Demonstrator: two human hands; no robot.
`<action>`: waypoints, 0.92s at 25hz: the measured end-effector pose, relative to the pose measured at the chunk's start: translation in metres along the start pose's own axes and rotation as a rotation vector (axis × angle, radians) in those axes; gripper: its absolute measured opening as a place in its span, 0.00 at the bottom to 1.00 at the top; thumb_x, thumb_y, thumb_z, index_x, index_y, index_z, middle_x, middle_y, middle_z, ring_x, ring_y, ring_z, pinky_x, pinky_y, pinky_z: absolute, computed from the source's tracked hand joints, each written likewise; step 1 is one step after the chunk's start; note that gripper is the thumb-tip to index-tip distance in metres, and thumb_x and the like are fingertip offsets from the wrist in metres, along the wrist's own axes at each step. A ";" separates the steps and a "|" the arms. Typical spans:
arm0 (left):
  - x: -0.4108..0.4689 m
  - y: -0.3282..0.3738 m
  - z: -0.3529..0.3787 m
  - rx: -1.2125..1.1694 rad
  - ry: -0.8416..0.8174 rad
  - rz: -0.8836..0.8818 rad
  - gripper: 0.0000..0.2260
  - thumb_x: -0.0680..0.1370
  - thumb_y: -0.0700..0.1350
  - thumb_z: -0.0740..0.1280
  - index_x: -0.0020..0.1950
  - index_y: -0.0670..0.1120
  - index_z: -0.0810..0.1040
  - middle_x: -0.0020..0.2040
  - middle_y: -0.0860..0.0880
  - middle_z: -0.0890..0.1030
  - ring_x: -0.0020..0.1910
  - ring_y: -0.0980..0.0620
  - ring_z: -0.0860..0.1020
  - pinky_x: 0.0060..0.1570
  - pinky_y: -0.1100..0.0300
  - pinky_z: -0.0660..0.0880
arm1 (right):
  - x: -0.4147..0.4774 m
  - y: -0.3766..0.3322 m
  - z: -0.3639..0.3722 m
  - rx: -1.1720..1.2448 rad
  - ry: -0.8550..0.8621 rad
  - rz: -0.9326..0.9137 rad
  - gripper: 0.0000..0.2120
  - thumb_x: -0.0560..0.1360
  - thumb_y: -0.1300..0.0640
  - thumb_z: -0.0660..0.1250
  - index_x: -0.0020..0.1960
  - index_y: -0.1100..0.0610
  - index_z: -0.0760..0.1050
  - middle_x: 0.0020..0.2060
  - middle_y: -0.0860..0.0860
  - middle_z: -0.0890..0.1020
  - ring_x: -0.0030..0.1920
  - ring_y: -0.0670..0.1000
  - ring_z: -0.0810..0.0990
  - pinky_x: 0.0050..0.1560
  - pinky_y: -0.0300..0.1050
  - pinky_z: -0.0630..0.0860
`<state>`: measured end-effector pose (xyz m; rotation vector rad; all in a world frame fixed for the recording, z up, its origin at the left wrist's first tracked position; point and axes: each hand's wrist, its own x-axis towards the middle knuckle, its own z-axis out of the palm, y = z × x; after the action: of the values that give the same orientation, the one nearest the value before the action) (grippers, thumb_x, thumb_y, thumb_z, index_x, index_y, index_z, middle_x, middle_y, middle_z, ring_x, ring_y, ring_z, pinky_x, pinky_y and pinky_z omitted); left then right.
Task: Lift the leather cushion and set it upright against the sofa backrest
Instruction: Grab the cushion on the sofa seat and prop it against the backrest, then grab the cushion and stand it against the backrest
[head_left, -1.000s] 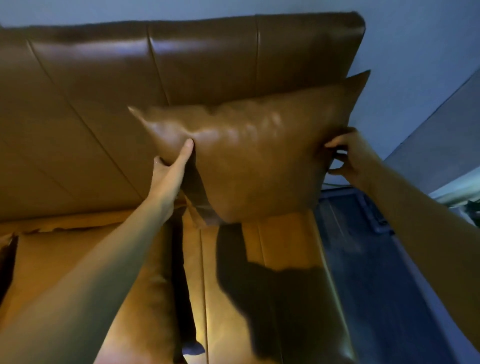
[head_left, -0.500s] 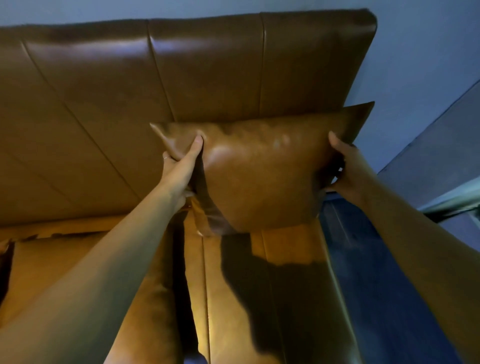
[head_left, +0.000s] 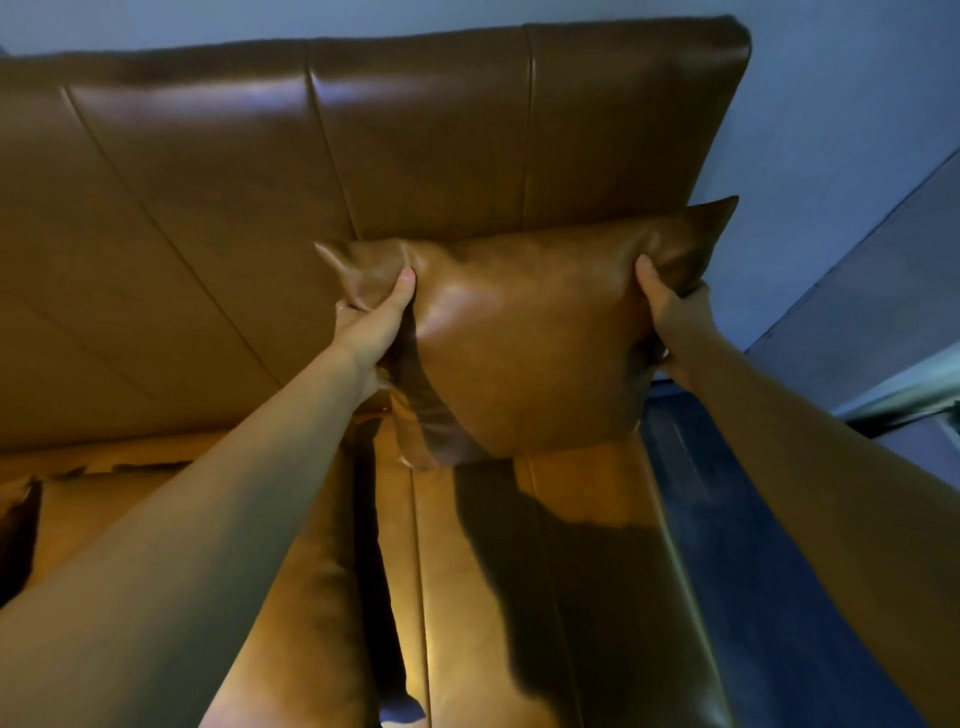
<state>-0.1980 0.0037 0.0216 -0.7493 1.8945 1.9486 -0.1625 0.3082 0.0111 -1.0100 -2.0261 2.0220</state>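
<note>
One leather cushion (head_left: 524, 343), brown and glossy, held upright in front of the sofa backrest (head_left: 322, 171), toward the right end of the sofa. Top edge against or just before the backrest; contact there impossible to tell. Lower corner hanging just above the seat (head_left: 582, 597), a dark shadow cast on the seat beneath it.

Two hands on the cushion, one at each side. Left hand (head_left: 371, 325) clamped on the cushion's upper left corner, thumb pressed into the front face, leather puckered around it, remaining fingers hidden behind. Right hand (head_left: 675, 322) clamped on the right edge, thumb on the front, other fingers wrapped round the back and out of sight. Two bare forearms reaching in from the near edge.

Backrest divided by stitched seams into broad panels, sheen along the top. Seat in the same brown leather, split by a dark gap (head_left: 379, 561) running near to far.

Pale blue wall (head_left: 831, 104) behind and to the right. Dark blue floor (head_left: 753, 571) along the sofa's right side.
</note>
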 end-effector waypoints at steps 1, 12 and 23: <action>-0.002 0.001 -0.004 0.015 -0.005 0.016 0.54 0.65 0.68 0.77 0.81 0.52 0.52 0.70 0.48 0.73 0.66 0.42 0.74 0.65 0.34 0.72 | -0.004 0.000 0.002 -0.068 0.072 -0.049 0.45 0.73 0.39 0.72 0.80 0.54 0.53 0.75 0.57 0.66 0.72 0.62 0.69 0.69 0.64 0.69; -0.039 0.015 -0.133 0.904 0.366 0.703 0.36 0.78 0.68 0.59 0.81 0.54 0.55 0.81 0.44 0.63 0.79 0.41 0.62 0.72 0.36 0.62 | -0.142 0.002 0.137 -0.878 0.077 -0.711 0.41 0.78 0.40 0.65 0.82 0.51 0.48 0.81 0.56 0.52 0.80 0.58 0.53 0.76 0.63 0.54; -0.003 -0.034 -0.356 1.135 0.369 0.596 0.33 0.80 0.68 0.56 0.81 0.55 0.56 0.83 0.44 0.58 0.81 0.40 0.55 0.73 0.32 0.57 | -0.247 0.106 0.322 -1.010 -0.180 -0.588 0.40 0.78 0.35 0.61 0.81 0.48 0.46 0.81 0.55 0.51 0.80 0.59 0.52 0.74 0.67 0.53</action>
<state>-0.1246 -0.3459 0.0020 -0.1766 3.1559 0.5997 -0.0970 -0.1039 -0.0302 -0.1874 -3.0109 0.7729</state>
